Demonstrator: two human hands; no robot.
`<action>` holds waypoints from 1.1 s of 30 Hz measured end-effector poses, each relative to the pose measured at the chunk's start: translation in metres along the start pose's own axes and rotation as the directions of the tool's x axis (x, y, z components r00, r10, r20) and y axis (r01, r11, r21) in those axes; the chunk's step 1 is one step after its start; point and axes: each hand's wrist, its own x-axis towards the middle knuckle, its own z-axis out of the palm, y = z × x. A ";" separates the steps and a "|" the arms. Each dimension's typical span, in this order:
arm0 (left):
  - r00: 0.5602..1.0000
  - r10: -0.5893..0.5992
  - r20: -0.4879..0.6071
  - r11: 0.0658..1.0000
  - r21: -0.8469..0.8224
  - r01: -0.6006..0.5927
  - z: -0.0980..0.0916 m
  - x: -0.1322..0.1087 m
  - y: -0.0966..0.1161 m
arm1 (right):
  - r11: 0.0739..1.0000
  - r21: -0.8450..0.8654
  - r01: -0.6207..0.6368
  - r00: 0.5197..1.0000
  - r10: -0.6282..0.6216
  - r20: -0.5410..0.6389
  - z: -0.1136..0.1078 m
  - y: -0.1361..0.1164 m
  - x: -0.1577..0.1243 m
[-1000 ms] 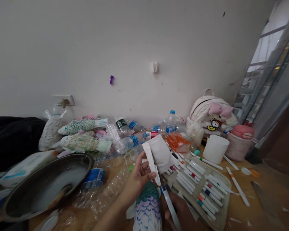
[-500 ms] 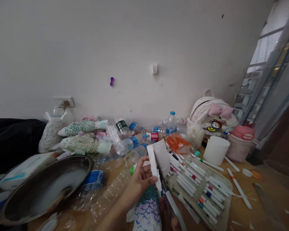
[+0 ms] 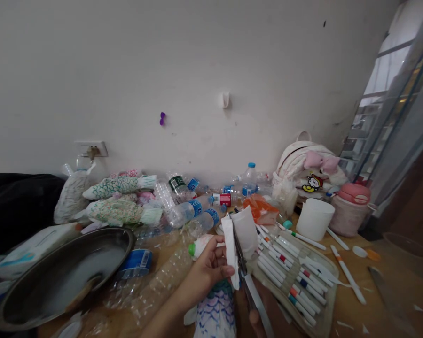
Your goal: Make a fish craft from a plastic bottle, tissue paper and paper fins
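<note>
My left hand (image 3: 209,267) pinches a folded white paper strip (image 3: 229,244) between thumb and fingers. In my right hand (image 3: 259,312), partly dark and cut off low in the view, is a pair of scissors (image 3: 246,274). Their blades point upward and lie between the strip and a wider white paper piece (image 3: 246,230). Below my hands lies a paper-covered fish shape (image 3: 215,310) painted with purple and green scales. Just behind my left hand a green bottle cap (image 3: 191,249) shows on another white-wrapped bottle.
A dark metal basin (image 3: 127,244) with whitish liquid stands at left. Several painted paper fish (image 3: 120,187) and plastic bottles (image 3: 186,210) crowd the back. At right are a case of markers (image 3: 333,300), a white cup (image 3: 315,219), a pink backpack (image 3: 285,159) and a ruler-like strip (image 3: 387,291).
The scissors blades have moved up along the paper, and the strip stands farther apart from the wider piece. Both hands have shifted slightly to the right.
</note>
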 end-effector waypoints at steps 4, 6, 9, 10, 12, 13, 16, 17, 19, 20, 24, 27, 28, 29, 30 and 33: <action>1.000 0.010 -0.015 1.000 -0.001 -0.010 -0.005 0.002 -0.004 | 0.994 0.064 -0.085 0.996 0.085 0.005 0.007 0.000 0.001; 0.999 0.015 -0.046 1.000 -0.007 -0.016 -0.009 0.003 -0.006 | 0.989 0.088 -0.121 0.993 0.121 0.001 0.008 0.001 0.001; 0.996 0.022 -0.082 1.000 -0.003 -0.022 -0.013 0.004 -0.005 | 0.977 0.109 -0.184 0.982 0.186 -0.014 0.002 0.007 0.000; 0.996 0.025 -0.086 1.000 -0.001 -0.025 -0.013 0.004 -0.003 | 0.972 0.112 -0.207 0.977 0.211 -0.020 -0.003 0.011 0.000; 0.994 0.035 -0.102 0.999 -0.008 -0.036 -0.014 0.004 0.001 | 0.961 0.113 -0.253 0.965 0.258 -0.039 -0.016 0.020 0.001; 0.992 0.038 -0.120 0.999 -0.016 -0.040 -0.014 0.004 0.004 | 0.953 0.109 -0.282 0.956 0.289 -0.051 -0.024 0.025 0.003; 0.982 0.046 -0.181 0.996 -0.066 -0.059 -0.015 0.003 0.011 | 0.898 0.026 -0.439 0.894 0.440 -0.082 -0.051 0.039 0.009; 0.981 0.045 -0.191 0.993 -0.095 -0.064 -0.016 0.003 0.013 | 0.868 -0.047 -0.495 0.867 0.490 -0.090 -0.058 0.044 0.011; 0.980 0.039 -0.195 0.983 -0.169 -0.072 -0.017 0.003 0.016 | 0.801 -0.208 -0.562 0.827 0.553 -0.106 -0.068 0.053 0.014; 0.980 0.036 -0.197 0.976 -0.204 -0.077 -0.018 0.004 0.017 | 0.780 -0.269 -0.566 0.822 0.558 -0.113 -0.069 0.058 0.014; 0.968 0.036 -0.247 0.960 -0.260 -0.102 -0.018 0.006 0.019 | 0.803 -0.310 -0.509 0.861 0.477 -0.178 -0.064 0.076 0.013; 0.953 0.058 -0.297 0.963 -0.236 -0.132 -0.018 0.007 0.018 | 0.852 -0.267 -0.451 0.887 0.392 -0.245 -0.064 0.073 0.019; 0.948 0.068 -0.311 0.964 -0.225 -0.143 -0.017 0.007 0.017 | 0.880 -0.226 -0.418 0.898 0.363 -0.247 -0.066 0.066 0.024; 0.944 0.075 -0.323 0.965 -0.214 -0.150 -0.017 0.006 0.017 | 0.918 -0.154 -0.367 0.915 0.326 -0.239 -0.067 0.058 0.030; 0.940 0.082 -0.332 0.967 -0.201 -0.156 -0.017 0.006 0.016 | 0.951 -0.062 -0.301 0.936 0.283 -0.210 -0.068 0.048 0.038; 0.932 0.107 -0.346 0.974 -0.152 -0.169 -0.016 0.005 0.015 | 0.977 0.177 -0.120 0.983 0.141 -0.113 -0.065 0.016 0.062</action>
